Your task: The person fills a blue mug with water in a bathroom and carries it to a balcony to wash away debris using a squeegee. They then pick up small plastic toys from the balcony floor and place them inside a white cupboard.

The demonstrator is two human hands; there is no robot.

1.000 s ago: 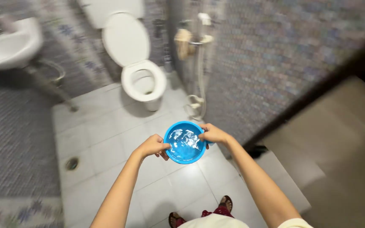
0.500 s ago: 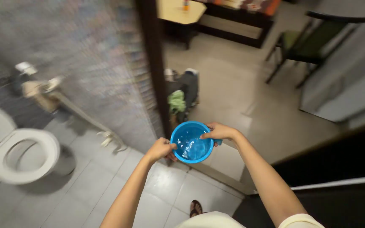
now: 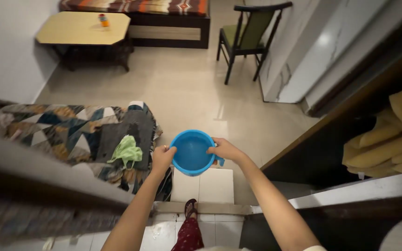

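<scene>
Both hands, left hand (image 3: 162,157) and right hand (image 3: 225,149), fingers closed on blue bowl (image 3: 191,152) rim.

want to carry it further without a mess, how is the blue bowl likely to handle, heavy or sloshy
The bowl looks like thin plastic, so probably light by itself. It seems to hold water, so it may feel heavier and slosh if tilted. The left hand and right hand grip opposite rims, which likely keeps it level; a wet rim could be slippery.
</scene>
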